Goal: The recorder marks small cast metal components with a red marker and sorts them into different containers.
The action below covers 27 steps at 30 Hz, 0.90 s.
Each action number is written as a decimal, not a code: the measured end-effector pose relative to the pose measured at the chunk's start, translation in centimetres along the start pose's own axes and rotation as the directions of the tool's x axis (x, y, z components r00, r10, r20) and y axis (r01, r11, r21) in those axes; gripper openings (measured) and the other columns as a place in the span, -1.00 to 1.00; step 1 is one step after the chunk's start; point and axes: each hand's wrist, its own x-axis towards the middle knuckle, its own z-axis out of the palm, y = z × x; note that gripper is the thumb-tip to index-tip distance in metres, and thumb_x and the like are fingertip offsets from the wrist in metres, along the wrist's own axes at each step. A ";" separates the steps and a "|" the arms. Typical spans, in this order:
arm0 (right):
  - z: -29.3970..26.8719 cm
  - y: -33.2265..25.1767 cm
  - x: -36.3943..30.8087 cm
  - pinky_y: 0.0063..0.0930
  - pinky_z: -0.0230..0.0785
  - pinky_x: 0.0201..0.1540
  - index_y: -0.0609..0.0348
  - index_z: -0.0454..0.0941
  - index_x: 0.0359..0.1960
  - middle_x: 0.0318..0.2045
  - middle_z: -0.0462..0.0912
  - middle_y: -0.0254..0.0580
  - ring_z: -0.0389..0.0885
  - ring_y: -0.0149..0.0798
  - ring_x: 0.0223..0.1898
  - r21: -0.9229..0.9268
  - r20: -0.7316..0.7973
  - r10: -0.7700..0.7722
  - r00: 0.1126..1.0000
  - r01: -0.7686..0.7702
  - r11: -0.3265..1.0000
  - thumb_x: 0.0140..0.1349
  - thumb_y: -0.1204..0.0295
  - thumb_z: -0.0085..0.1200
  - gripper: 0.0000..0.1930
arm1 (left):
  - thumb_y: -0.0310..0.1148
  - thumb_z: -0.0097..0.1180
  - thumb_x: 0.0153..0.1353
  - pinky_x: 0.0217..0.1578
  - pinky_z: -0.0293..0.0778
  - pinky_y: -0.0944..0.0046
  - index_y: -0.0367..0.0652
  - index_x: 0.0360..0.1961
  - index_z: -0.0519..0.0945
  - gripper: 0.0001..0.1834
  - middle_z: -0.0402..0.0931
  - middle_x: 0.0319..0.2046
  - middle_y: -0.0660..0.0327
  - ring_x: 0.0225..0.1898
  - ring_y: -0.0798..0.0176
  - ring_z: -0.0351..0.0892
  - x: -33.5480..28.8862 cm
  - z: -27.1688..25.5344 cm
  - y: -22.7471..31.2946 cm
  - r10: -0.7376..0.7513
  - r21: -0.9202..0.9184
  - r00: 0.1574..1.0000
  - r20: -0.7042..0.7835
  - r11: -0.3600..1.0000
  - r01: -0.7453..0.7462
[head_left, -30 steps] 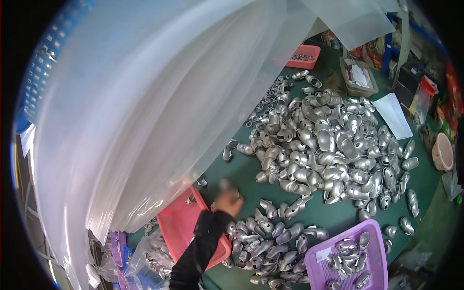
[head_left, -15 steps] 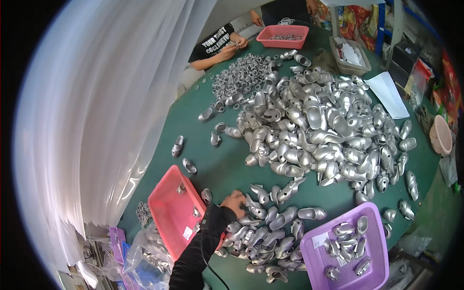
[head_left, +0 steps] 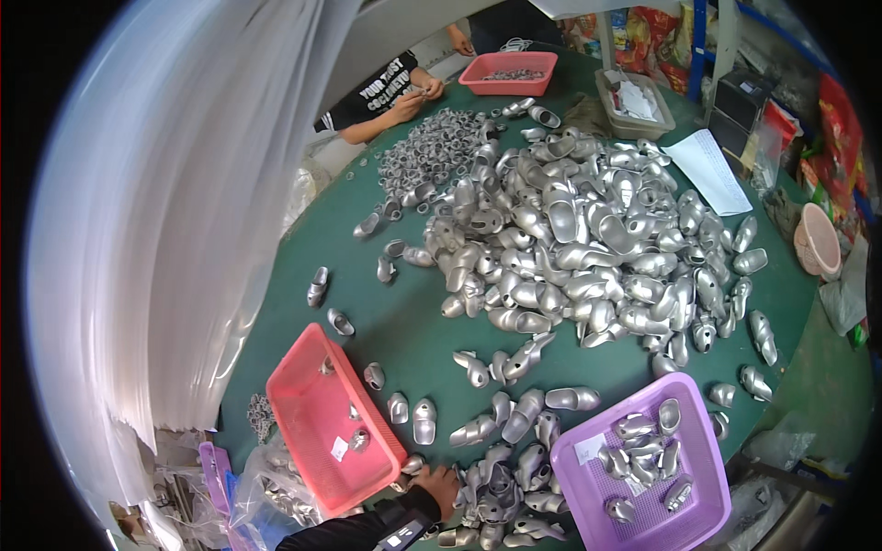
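Observation:
My left hand [head_left: 441, 489], in a dark sleeve with a device on the wrist, rests between the red basket [head_left: 386, 439] and the near heap of silver, shoe-shaped pieces [head_left: 496, 491]. Its fingertips show slightly apart, with nothing visible between them. One silver piece [head_left: 412, 465] lies right beside the fingers, against the basket's edge. Just beyond the hand, two pieces stand apart from the heap: a small one [head_left: 398, 408] and a longer one [head_left: 424, 421]. A few pieces lie inside the red basket. My right hand is out of view.
A purple basket [head_left: 684, 523] holding several silver pieces stands at the near right. The large heap [head_left: 588, 239] covers the table's middle, with small rings [head_left: 427, 147] beyond it. Another person's hands [head_left: 409, 103] work at the far left. A white curtain [head_left: 202, 230] hangs along the left.
My left hand has moved nearer to me, beside the red basket's near end. Two silver pieces now stand apart right of the basket, and another lies inside it. The whole view has shifted slightly.

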 end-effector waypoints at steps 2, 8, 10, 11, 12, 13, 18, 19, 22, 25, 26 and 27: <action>-0.3 0.1 -0.3 -0.25 0.21 -0.23 0.22 0.32 -0.14 -0.21 0.32 0.01 0.32 -0.06 -0.26 -0.005 -0.026 0.002 1.000 -0.002 1.000 -0.03 0.41 -0.10 -0.65 | -0.33 -0.06 -0.30 -0.44 0.30 0.18 -0.18 -0.45 0.43 -0.72 0.36 -0.48 0.12 -0.38 0.10 0.39 3.8 -6.0 -0.8 -0.217 -0.125 0.945 0.245 0.959 0.253; -0.1 0.8 -0.1 -0.25 0.21 -0.23 0.22 0.32 -0.15 -0.22 0.32 0.01 0.32 -0.07 -0.26 0.011 -0.017 -0.004 1.000 0.004 1.000 -0.02 0.40 -0.10 -0.65 | 0.03 0.03 -0.21 -0.09 0.07 -0.01 -0.05 -0.08 0.28 -0.36 0.17 -0.07 0.11 -0.03 0.08 0.13 15.9 -6.8 -5.3 -0.394 -0.610 0.825 -0.405 0.788 0.077; 0.4 0.9 -0.2 -0.26 0.22 -0.23 0.22 0.32 -0.15 -0.22 0.32 0.00 0.33 -0.07 -0.26 0.018 0.002 0.003 1.000 -0.003 1.000 -0.02 0.40 -0.10 -0.65 | 0.05 0.04 -0.25 -0.18 0.14 -0.03 -0.09 -0.20 0.36 -0.41 0.29 -0.24 0.17 -0.14 0.07 0.22 17.1 -8.2 -3.3 -0.431 -0.409 0.842 -0.324 0.867 0.286; 0.5 0.9 -0.1 -0.26 0.22 -0.23 0.22 0.32 -0.15 -0.22 0.32 0.00 0.33 -0.07 -0.26 0.020 0.004 0.001 1.000 -0.001 1.000 -0.02 0.40 -0.10 -0.65 | 0.05 0.04 -0.25 -0.18 0.14 -0.03 -0.09 -0.20 0.36 -0.41 0.29 -0.24 0.17 -0.14 0.07 0.22 17.6 -8.0 -2.9 -0.429 -0.411 0.845 -0.319 0.866 0.284; 0.2 0.5 0.0 -0.26 0.22 -0.23 0.22 0.32 -0.15 -0.22 0.32 0.00 0.33 -0.07 -0.26 0.020 0.001 -0.002 1.000 0.002 1.000 -0.02 0.40 -0.10 -0.65 | 0.03 0.05 -0.29 -0.22 0.14 -0.05 -0.09 -0.26 0.37 -0.44 0.30 -0.27 0.19 -0.15 0.08 0.23 18.1 -7.6 -2.3 -0.407 -0.390 0.854 -0.324 0.880 0.271; 0.1 0.4 -0.1 -0.26 0.22 -0.23 0.22 0.32 -0.15 -0.22 0.32 0.00 0.33 -0.07 -0.26 0.018 -0.008 -0.003 1.000 0.003 1.000 -0.02 0.40 -0.10 -0.65 | 0.02 0.05 -0.33 -0.25 0.13 -0.06 -0.08 -0.32 0.39 -0.47 0.32 -0.30 0.22 -0.16 0.10 0.24 18.2 -7.1 -2.0 -0.388 -0.369 0.862 -0.327 0.892 0.262; 0.0 0.4 -0.2 -0.26 0.22 -0.23 0.22 0.32 -0.15 -0.22 0.32 0.00 0.33 -0.08 -0.26 0.011 -0.001 0.019 1.000 -0.019 1.000 -0.02 0.40 -0.11 -0.65 | -0.10 0.00 -0.30 -0.25 0.02 0.03 -0.10 -0.37 0.36 -0.57 0.36 -0.40 0.19 -0.30 0.19 0.36 14.3 -3.9 -0.6 -0.264 -0.348 0.902 -0.341 0.927 0.140; -0.1 0.4 0.0 -0.26 0.22 -0.23 0.22 0.32 -0.15 -0.23 0.32 0.00 0.33 -0.08 -0.26 0.004 0.003 0.023 1.000 -0.023 1.000 -0.01 0.40 -0.11 -0.65 | -0.10 0.01 -0.31 -0.25 0.03 0.03 -0.11 -0.36 0.36 -0.56 0.35 -0.41 0.19 -0.31 0.18 0.37 13.4 -3.2 -0.3 -0.219 -0.332 0.910 -0.353 0.938 0.097; -0.3 0.1 0.4 -0.26 0.22 -0.23 0.22 0.32 -0.15 -0.23 0.33 -0.01 0.33 -0.08 -0.26 -0.005 0.017 0.035 0.999 -0.035 0.999 -0.01 0.40 -0.11 -0.66 | -0.08 0.03 -0.33 -0.29 0.07 0.05 -0.12 -0.38 0.37 -0.55 0.35 -0.42 0.19 -0.33 0.17 0.37 10.0 -1.2 1.2 -0.089 -0.315 0.943 -0.320 0.949 -0.018; -0.2 -0.1 1.0 -0.27 0.22 -0.23 0.22 0.32 -0.15 -0.23 0.33 -0.01 0.33 -0.08 -0.26 -0.006 0.039 0.049 0.998 -0.048 0.999 -0.01 0.40 -0.11 -0.66 | -0.02 0.02 -0.30 -0.28 0.10 0.06 -0.13 -0.36 0.37 -0.51 0.34 -0.40 0.19 -0.31 0.21 0.36 6.1 0.6 2.9 -0.049 -0.247 0.963 -0.266 0.969 -0.019; -0.2 -0.2 1.2 -0.27 0.22 -0.23 0.22 0.32 -0.15 -0.23 0.33 -0.01 0.33 -0.08 -0.26 -0.009 0.042 0.049 0.998 -0.049 0.999 -0.01 0.40 -0.11 -0.66 | -0.01 0.02 -0.30 -0.26 0.10 0.06 -0.14 -0.36 0.38 -0.50 0.34 -0.39 0.20 -0.30 0.22 0.36 5.2 1.1 3.2 -0.037 -0.221 0.966 -0.257 0.975 -0.021; -0.3 -0.1 1.2 -0.27 0.22 -0.23 0.22 0.32 -0.15 -0.23 0.33 -0.01 0.33 -0.09 -0.26 -0.011 0.041 0.052 0.998 -0.052 0.999 -0.01 0.40 -0.11 -0.66 | 0.02 0.01 -0.28 -0.20 0.10 0.05 -0.14 -0.36 0.39 -0.49 0.34 -0.34 0.20 -0.27 0.23 0.35 4.1 0.1 3.8 -0.024 -0.197 0.993 -0.113 0.980 0.002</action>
